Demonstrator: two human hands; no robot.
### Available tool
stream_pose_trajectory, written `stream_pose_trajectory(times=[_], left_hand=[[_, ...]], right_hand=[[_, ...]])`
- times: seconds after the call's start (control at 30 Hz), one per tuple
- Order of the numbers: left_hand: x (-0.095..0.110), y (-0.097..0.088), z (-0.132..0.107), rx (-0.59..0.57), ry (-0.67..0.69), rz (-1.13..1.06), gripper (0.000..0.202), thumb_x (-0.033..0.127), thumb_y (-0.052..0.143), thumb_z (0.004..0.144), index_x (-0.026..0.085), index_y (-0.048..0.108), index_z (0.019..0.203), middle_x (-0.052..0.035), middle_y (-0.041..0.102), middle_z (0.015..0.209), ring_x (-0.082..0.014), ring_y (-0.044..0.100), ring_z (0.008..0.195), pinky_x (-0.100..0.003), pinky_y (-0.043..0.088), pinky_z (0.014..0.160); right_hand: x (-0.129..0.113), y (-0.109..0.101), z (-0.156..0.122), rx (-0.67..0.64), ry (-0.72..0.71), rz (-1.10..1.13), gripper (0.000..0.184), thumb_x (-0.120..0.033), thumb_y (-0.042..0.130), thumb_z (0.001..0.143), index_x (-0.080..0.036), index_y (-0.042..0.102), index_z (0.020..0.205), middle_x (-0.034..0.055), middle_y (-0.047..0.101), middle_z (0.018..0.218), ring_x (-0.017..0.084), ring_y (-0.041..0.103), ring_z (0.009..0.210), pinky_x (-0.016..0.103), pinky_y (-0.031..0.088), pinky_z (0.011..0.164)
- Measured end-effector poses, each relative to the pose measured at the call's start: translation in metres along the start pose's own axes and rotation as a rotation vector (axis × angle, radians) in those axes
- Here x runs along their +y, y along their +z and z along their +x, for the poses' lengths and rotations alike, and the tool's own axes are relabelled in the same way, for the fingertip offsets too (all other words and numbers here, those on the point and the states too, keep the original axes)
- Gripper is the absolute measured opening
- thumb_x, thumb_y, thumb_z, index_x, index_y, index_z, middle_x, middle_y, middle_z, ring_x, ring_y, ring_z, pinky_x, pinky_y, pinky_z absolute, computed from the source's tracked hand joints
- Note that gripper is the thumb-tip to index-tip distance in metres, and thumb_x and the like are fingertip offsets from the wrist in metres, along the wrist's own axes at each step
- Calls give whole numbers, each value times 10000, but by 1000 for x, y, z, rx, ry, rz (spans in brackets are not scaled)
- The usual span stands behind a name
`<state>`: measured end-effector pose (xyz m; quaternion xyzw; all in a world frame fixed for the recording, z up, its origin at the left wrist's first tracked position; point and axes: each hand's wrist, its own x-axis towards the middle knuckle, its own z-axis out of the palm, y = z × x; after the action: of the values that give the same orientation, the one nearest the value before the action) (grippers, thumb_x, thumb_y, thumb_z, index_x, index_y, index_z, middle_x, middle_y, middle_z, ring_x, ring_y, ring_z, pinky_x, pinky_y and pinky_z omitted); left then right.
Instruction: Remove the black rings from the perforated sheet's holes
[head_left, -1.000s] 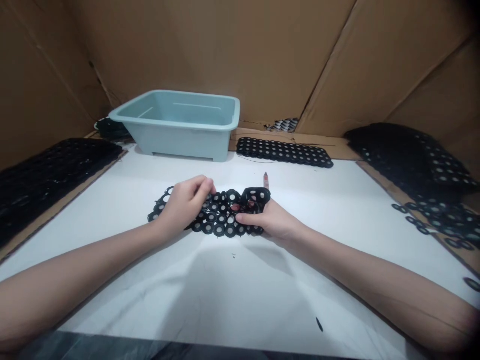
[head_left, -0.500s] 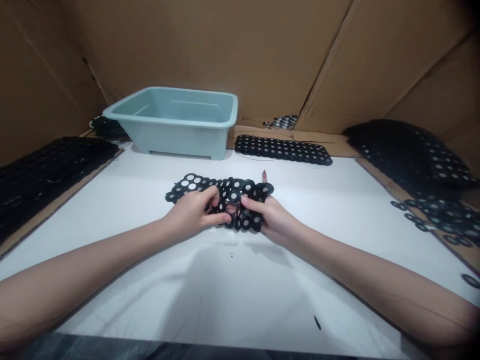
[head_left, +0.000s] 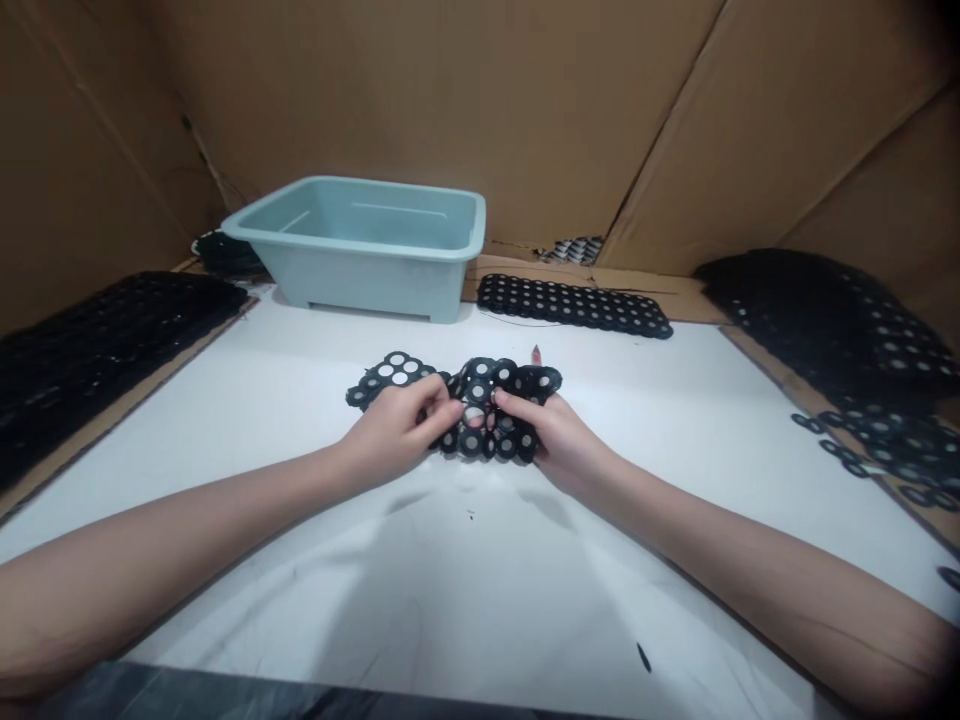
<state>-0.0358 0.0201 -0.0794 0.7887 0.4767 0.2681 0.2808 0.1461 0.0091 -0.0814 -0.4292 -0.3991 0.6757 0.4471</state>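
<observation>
A black sheet of joined rings (head_left: 506, 378) with pale round centres is held between my two hands above the white table. My left hand (head_left: 405, 415) has its thumb and curled fingers closed on the sheet's middle. The sheet's left end, with several open white holes, sticks out past my knuckles. My right hand (head_left: 559, 430) grips the right part, thumb on top and fingers hidden underneath. Between the two thumbs a hole shows a bit of skin behind it. Behind the sheet lies a small reddish pointed thing (head_left: 535, 356), perhaps a pen tip.
A light blue plastic tub (head_left: 382, 280) stands at the back left. A flat black ring sheet (head_left: 574, 303) lies behind my hands. Dark stacks lie at left (head_left: 112, 335) and right (head_left: 825, 320), with loose ring pieces (head_left: 885, 435) beside the right one. Cardboard walls (head_left: 450, 90) enclose the table.
My left thumb has moved up from the sheet's lower edge toward my curled fingers. My right hand keeps its grip. The whole view has shifted slightly.
</observation>
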Motion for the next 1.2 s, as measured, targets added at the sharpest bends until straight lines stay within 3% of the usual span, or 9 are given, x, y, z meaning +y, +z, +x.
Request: stream_pose_trajectory(times=[0.13, 0.27, 0.37, 0.47, 0.57, 0.8, 1.0, 1.1, 1.2], left_hand=[[-4, -9, 8, 267, -117, -326, 327, 396, 386, 843, 181, 371, 597, 43, 318, 499, -90, 304, 464, -223, 236, 452], [-15, -25, 23, 335, -337, -729, 275, 401, 415, 819, 178, 417, 658, 61, 300, 456, -59, 213, 374, -204, 144, 376], [-28, -35, 35, 424, -474, -930, 156, 276, 415, 781, 170, 401, 668, 35, 371, 520, -46, 258, 361, -194, 165, 346], [-40, -41, 41, 561, -463, -942, 53, 145, 398, 698, 174, 362, 672, 23, 388, 575, -47, 330, 391, -190, 254, 366], [-54, -39, 44, 673, -425, -896, 123, 82, 394, 638, 179, 363, 706, 25, 392, 607, -49, 353, 407, -193, 301, 387], [-75, -32, 47, 842, -304, -696, 278, 14, 384, 623, 193, 400, 835, 5, 481, 769, -57, 426, 475, -196, 372, 438], [-49, -29, 38, 764, 60, -478, 242, 70, 429, 756, 186, 391, 964, -29, 560, 878, -118, 581, 787, -271, 474, 723], [-26, -22, 25, 617, 190, -488, 273, 122, 457, 802, 177, 367, 1054, -67, 593, 968, -150, 591, 910, -335, 452, 849], [-6, -11, 11, 399, 192, -616, 350, 164, 483, 821, 171, 339, 1140, -109, 584, 1079, -177, 593, 961, -368, 447, 883]], right_hand=[[-2, 0, -1, 58, 5, -17, 195, -295, 635, 715, -177, 542, 840, 51, 620, 788, 177, 596, 742, 341, 474, 721], [1, -1, -1, 99, -66, -72, 241, -349, 641, 703, -184, 543, 849, 32, 605, 755, 172, 581, 726, 350, 467, 727], [5, -4, 0, 144, -158, -98, 282, -407, 623, 712, -187, 560, 877, 49, 607, 830, 195, 572, 802, 358, 460, 747], [7, -10, 2, 261, -292, -189, 295, -460, 584, 731, -186, 571, 840, 67, 588, 929, 213, 541, 886, 361, 450, 767], [6, -14, 4, 365, -439, -266, 288, -460, 527, 770, -221, 516, 930, 43, 565, 925, 195, 521, 890, 363, 444, 776], [-5, -23, 12, 537, -844, -546, 167, -261, 487, 809, -205, 475, 965, 41, 522, 956, 159, 505, 918, 346, 398, 863], [-8, -25, 12, 554, -952, -767, 131, -197, 467, 809, -188, 478, 940, 53, 529, 950, 169, 503, 915, 341, 403, 827], [-6, -20, 6, 498, -1047, -903, 150, -171, 467, 800, -194, 484, 947, 57, 534, 960, 187, 496, 937, 363, 384, 846], [0, -14, -2, 356, -1137, -1028, 120, -153, 466, 802, -205, 502, 904, 39, 565, 887, 185, 512, 900, 368, 367, 854]])
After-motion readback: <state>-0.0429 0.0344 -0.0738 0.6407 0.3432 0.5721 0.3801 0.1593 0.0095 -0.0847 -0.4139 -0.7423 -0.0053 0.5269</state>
